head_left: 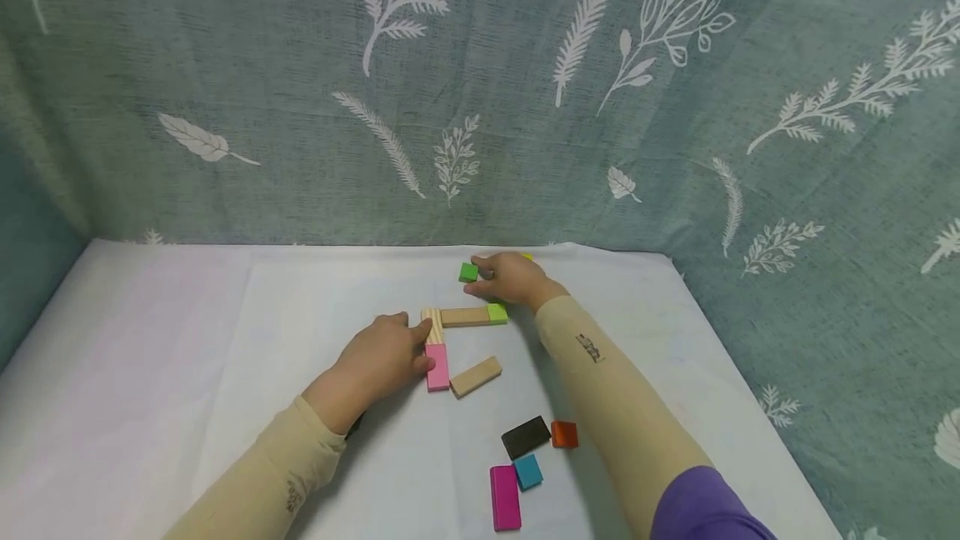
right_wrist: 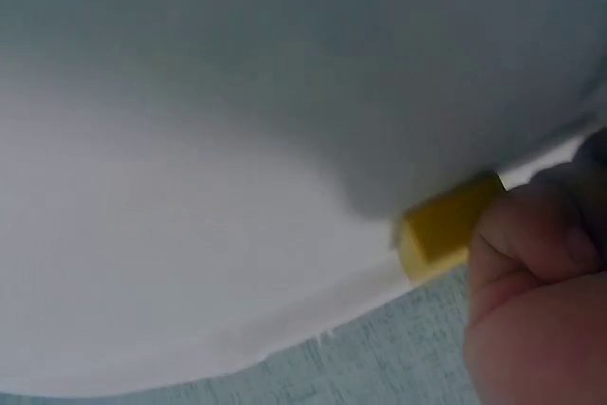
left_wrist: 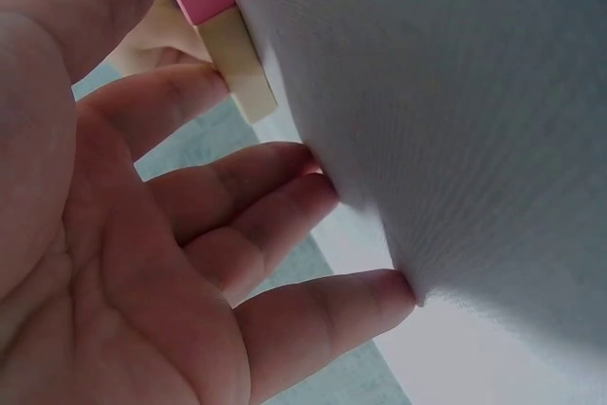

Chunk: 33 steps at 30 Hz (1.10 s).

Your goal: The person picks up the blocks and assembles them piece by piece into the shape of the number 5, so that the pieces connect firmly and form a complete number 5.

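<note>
My left hand [head_left: 384, 359] lies beside a row of blocks. Its forefinger touches a plain wooden block [left_wrist: 242, 68] and its thumb is at a pink block [head_left: 437, 368]; the other fingers spread onto the white cloth. At the far edge, my right hand [head_left: 513, 277] pinches a small green block [head_left: 468, 272] between thumb and forefinger. The right wrist view hides that block behind curled fingers. A wooden block [head_left: 465, 317] runs right from the top of the row, ending at a light green block [head_left: 497, 313].
A loose wooden block [head_left: 476, 377] lies angled near the pink one. Closer in are a black block [head_left: 526, 437], an orange block [head_left: 565, 434], a blue block [head_left: 528, 471] and a magenta block [head_left: 506, 497]. A yellow block [right_wrist: 450, 223] sits behind the right hand, near the curtain [head_left: 300, 107].
</note>
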Motion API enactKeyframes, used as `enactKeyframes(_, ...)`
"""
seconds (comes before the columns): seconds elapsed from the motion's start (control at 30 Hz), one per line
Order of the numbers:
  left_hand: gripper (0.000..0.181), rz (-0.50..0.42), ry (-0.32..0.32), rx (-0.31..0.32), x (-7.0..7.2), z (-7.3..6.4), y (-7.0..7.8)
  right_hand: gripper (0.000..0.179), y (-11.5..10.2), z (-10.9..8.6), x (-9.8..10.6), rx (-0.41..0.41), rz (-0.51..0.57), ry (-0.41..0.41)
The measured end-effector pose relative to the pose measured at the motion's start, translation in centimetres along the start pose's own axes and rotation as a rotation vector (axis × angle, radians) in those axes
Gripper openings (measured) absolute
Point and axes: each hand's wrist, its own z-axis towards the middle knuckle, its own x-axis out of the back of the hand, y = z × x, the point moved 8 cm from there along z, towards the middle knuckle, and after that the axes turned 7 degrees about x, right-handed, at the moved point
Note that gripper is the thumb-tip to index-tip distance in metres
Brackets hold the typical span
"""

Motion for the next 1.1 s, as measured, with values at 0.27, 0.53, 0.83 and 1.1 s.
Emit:
enactKeyframes(0.27, 0.058, -0.011, 0.019, -0.017, -0.1, -0.2, 0.6, 0.059, 0.1, -0.1, 0.7, 0.032, -0.007, 0.058)
enactKeyframes(0.53, 0.058, -0.022, 0.022, -0.028, -0.4, -0.3, 0.5, 0.054, 3.0, -2.9, 1.5, 0.003, 0.303, 0.164)
enactKeyframes(0.83, 0.058, -0.009, 0.037, -0.036, 0.0, -0.3, -0.2, 0.048, 5.4, -9.9, 0.3, -0.013, 0.353, 0.112)
enactKeyframes(1.1, 0.058, -0.011, 0.012, -0.037, 0.0, 0.2, 0.0, 0.049, 2.9, -16.2, -1.3, -0.128, 0.029, 0.157)
